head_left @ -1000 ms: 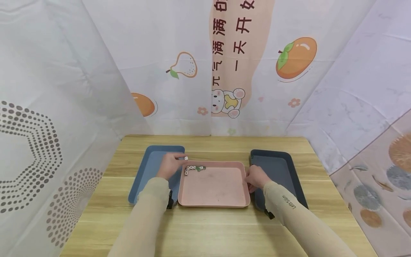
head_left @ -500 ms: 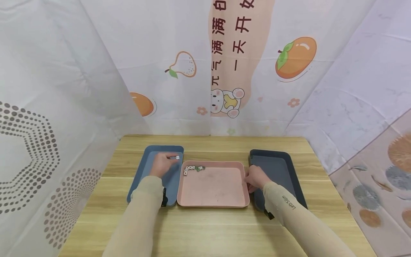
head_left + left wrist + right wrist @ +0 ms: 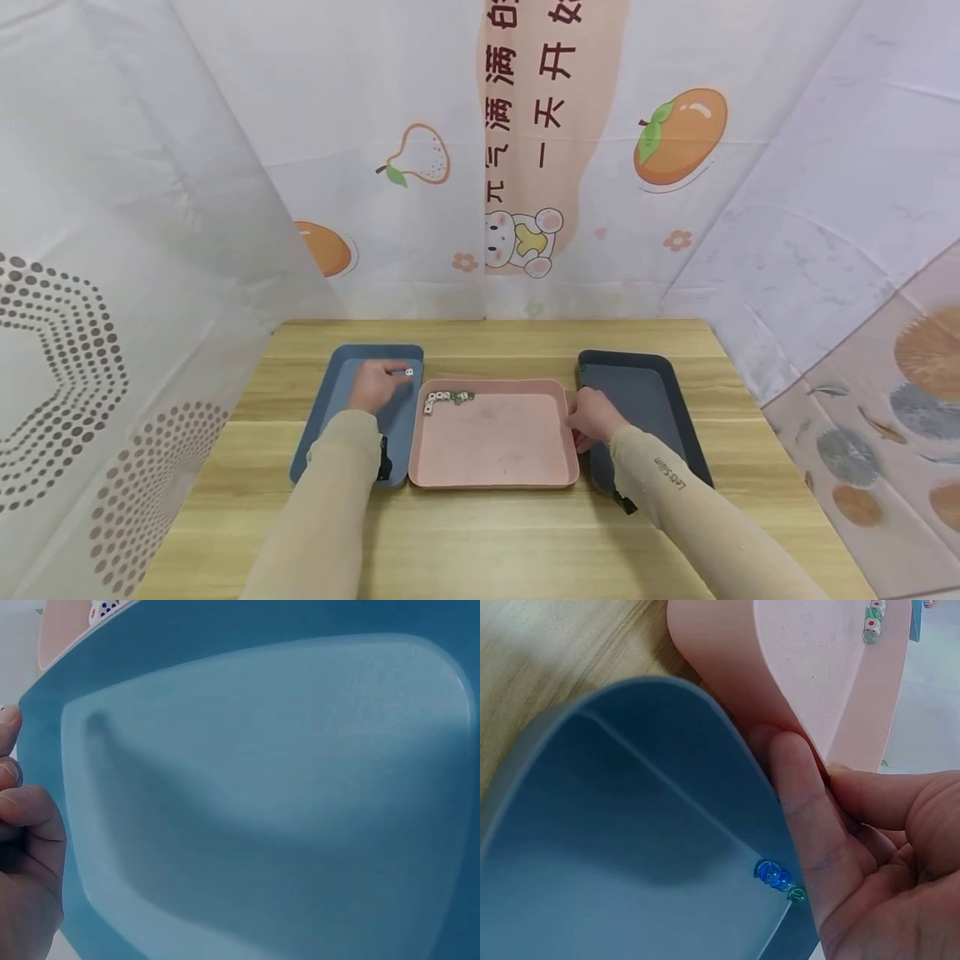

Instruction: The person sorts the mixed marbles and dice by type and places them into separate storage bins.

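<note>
My left hand [image 3: 372, 386] is over the left blue tray [image 3: 307, 446], pinching a white die [image 3: 408, 372] between thumb and fingertips. In the left wrist view, the fingers [image 3: 34, 806] lie at the left edge and the die is nearly out of frame. My right hand [image 3: 595, 415] grips the right rim of the pink tray [image 3: 495, 446], thumb on the inner side and fingers outside. A row of white dice [image 3: 437, 397] lies along the pink tray's back left corner, beside small green marbles [image 3: 456, 398].
The right, dark blue tray [image 3: 630, 392] stands close beside the pink one. Blue marbles [image 3: 769, 871] and a green marble [image 3: 796, 895] sit in its corner. All three trays rest on a wooden table [image 3: 495, 542], with a printed curtain [image 3: 375, 250] behind.
My left hand has moved left with the die, from the pink tray's back left corner to over the left blue tray. The right hand stays on the pink rim; the head view has shifted slightly.
</note>
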The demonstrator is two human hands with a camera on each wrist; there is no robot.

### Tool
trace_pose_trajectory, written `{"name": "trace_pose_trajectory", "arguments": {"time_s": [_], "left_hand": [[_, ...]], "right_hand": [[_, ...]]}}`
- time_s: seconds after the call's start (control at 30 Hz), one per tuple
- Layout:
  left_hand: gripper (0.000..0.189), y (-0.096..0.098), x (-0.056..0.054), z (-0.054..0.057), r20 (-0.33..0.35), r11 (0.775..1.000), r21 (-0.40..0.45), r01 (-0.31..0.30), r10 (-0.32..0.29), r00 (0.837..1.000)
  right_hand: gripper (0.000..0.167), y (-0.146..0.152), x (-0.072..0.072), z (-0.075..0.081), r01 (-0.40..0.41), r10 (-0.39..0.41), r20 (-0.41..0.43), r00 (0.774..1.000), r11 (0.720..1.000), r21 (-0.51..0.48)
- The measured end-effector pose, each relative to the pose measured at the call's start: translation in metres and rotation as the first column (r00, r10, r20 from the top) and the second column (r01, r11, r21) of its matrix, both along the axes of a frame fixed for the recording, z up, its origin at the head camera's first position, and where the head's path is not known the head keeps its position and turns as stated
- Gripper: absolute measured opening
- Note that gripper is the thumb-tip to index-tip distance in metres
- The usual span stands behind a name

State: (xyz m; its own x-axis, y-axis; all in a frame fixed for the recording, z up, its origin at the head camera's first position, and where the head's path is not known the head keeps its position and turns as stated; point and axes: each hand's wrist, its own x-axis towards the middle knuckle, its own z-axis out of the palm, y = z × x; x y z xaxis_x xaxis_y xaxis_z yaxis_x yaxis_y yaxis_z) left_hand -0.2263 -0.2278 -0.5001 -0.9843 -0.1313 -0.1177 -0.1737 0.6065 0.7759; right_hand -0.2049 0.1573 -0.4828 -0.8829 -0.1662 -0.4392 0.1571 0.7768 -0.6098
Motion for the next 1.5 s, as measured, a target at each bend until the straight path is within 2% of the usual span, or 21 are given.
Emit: {"name": "trace_pose_trajectory", "arguments": {"time_s": [0.17,0.47,0.8,1.07,1.3,1.5], "left_hand": [[0.024,-0.003,-0.001,-0.007,-0.023,0.999,-0.044,0.011,-0.012,1.0],[0.024,-0.005,-0.003,-0.017,-0.045,0.998,-0.06,0.024,-0.027,0.999],[0.024,0.002,-0.003,-0.022,-0.017,0.998,-0.057,0.006,-0.007,1.0],[0.023,0.006,-0.003,-0.02,-0.005,0.999,-0.044,-0.019,0.019,1.0],[0.023,0.009,-0.002,-0.022,0.013,0.998,-0.06,-0.018,0.019,1.0],[0.024,0.006,-0.003,-0.027,0.041,0.999,-0.026,-0.037,0.038,0.998]], "right_hand": [[0.019,-0.001,0.001,0.0,-0.004,0.004,-0.007,1.0,1.0,0.007],[0.018,-0.001,0.001,0.001,-0.006,0.006,-0.014,1.0,1.0,0.011],[0.017,-0.002,0.002,-0.002,0.012,-0.012,-0.011,1.0,1.0,0.018],[0.018,-0.002,0.0,-0.003,0.014,-0.014,-0.01,1.0,1.0,0.008],[0.017,-0.002,0.0,-0.004,0.016,-0.016,-0.014,1.0,1.0,0.002],[0.017,-0.002,-0.001,-0.003,0.019,-0.019,-0.003,1.0,1.0,0.009]]}}
